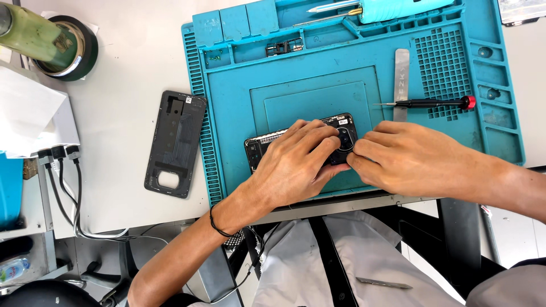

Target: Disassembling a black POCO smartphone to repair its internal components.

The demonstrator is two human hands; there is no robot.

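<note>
Both hands press on an opened phone (267, 145) at the centre of the blue repair mat (239, 96): the left hand (296, 165) clamps its body, and the right hand (406, 156) pinches by the camera module (344, 139). Risk (likely): fingers slip, cracking the lens, or knock the screwdriver (432, 103) at one o'clock.

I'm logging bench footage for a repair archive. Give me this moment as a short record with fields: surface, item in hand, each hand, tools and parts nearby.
surface: teal repair mat on a white table
item in hand: opened smartphone, back removed, lying flat on the mat
left hand: rests over the phone, fingers by its camera module
right hand: fingertips at the camera end
tools: red-capped screwdriver, metal pry tool
parts: black back cover on the table, left of the mat
</note>
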